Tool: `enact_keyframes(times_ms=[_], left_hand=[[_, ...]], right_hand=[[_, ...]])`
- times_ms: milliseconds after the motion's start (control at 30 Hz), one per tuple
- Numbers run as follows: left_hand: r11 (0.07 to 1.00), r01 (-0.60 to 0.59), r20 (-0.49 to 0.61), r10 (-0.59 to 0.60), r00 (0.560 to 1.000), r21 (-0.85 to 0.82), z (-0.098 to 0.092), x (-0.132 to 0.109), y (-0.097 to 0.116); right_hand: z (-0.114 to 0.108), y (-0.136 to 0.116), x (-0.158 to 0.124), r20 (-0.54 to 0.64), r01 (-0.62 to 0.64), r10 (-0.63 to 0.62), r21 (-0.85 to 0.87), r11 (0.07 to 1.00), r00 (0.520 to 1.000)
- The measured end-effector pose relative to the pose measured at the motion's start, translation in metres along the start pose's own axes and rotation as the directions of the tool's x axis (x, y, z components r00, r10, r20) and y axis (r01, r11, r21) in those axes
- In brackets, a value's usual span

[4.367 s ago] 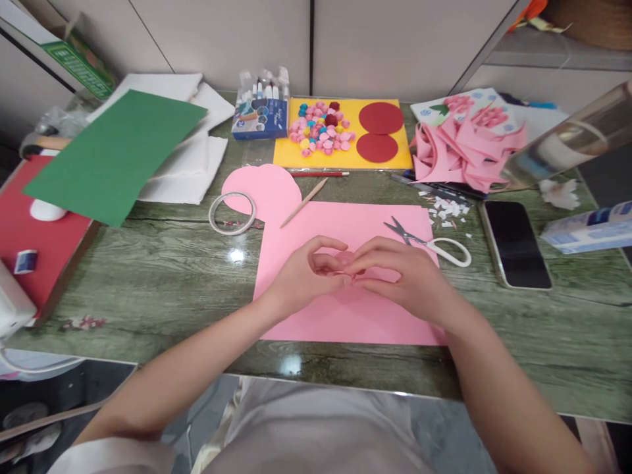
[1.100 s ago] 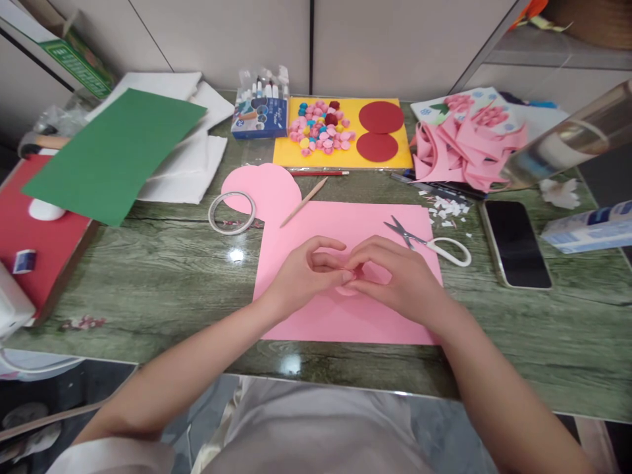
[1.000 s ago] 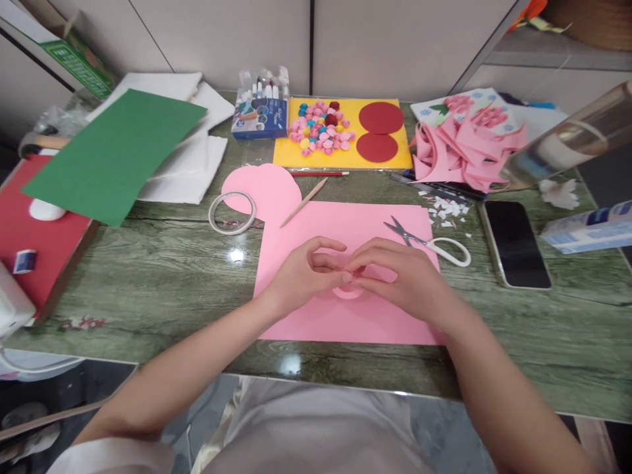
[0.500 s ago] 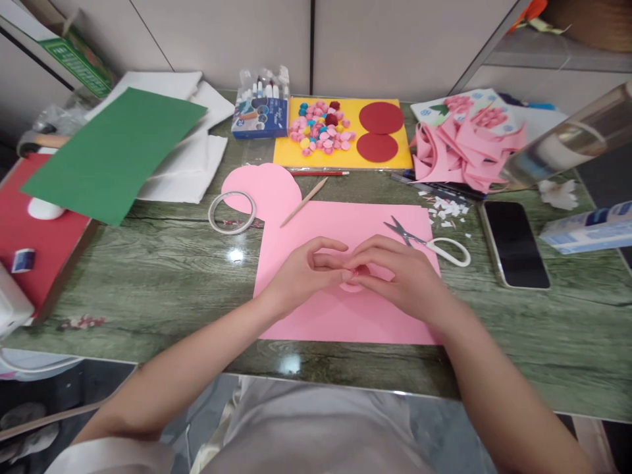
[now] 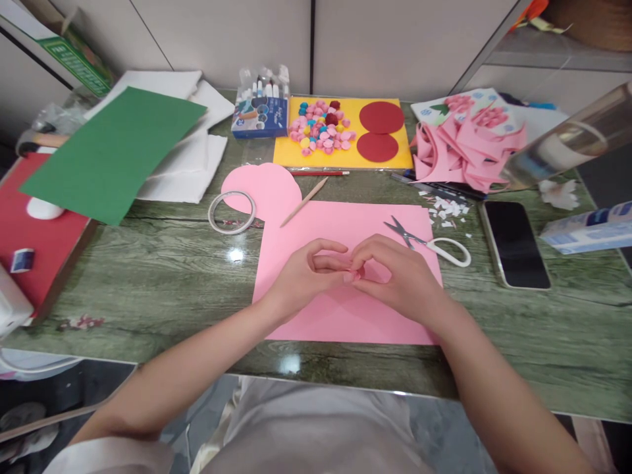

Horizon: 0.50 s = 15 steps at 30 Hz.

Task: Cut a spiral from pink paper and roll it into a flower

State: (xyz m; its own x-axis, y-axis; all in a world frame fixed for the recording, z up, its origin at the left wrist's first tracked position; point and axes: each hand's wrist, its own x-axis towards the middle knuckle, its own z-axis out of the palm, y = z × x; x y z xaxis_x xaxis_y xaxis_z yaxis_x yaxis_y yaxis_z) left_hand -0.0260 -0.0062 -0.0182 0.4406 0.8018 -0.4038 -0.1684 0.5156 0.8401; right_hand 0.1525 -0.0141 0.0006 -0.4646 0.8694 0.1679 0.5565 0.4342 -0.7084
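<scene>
My left hand [image 5: 316, 268] and my right hand [image 5: 395, 270] meet fingertip to fingertip above a pink paper sheet [image 5: 316, 322]. Pinched between them is a small rolled piece of pink paper [image 5: 359, 272], mostly covered by the fingers. To the right of my right hand lie scissors [image 5: 434, 246] with white handles, blades resting on the sheet. A pointed wooden stick [image 5: 305, 201] crosses the sheet's upper left corner. Beside it are pink paper circles [image 5: 274, 187] and a roll of tape [image 5: 213, 214].
Behind, rolled paper flowers [image 5: 323, 128] and dark red circles [image 5: 380, 117] lie on a yellow pack [image 5: 286, 155], next to a marker box [image 5: 261, 118]. Pink scraps [image 5: 459, 151], white paper bits [image 5: 448, 208] and a phone [image 5: 516, 243] are at right. A green sheet [image 5: 118, 151] lies left.
The pink paper between my fingers has been rolled up smaller; the loop that hung below the fingertips no longer shows. My right fingers have curled slightly. Everything else stays put.
</scene>
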Motion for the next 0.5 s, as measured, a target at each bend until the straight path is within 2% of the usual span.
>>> enact_keyframes(times_ms=[167, 300, 500], left_hand=[[0.997, 0.019, 0.019, -0.02, 1.0, 0.078, -0.005, 0.001, 0.003], [0.989, 0.062, 0.089, -0.074, 0.993, 0.135, -0.008, 0.002, 0.007], [0.977, 0.119, 0.209, -0.156, 0.965, 0.177, -0.012, 0.003, 0.011]], right_hand=[[-0.008, 0.0, -0.001, 0.028, 0.01, -0.012, 0.068, 0.998, 1.0], [-0.011, 0.002, -0.003, 0.065, 0.001, -0.009, 0.121, 0.993, 0.998], [-0.011, 0.004, -0.005, 0.187, -0.018, -0.024, 0.215, 0.976, 0.982]])
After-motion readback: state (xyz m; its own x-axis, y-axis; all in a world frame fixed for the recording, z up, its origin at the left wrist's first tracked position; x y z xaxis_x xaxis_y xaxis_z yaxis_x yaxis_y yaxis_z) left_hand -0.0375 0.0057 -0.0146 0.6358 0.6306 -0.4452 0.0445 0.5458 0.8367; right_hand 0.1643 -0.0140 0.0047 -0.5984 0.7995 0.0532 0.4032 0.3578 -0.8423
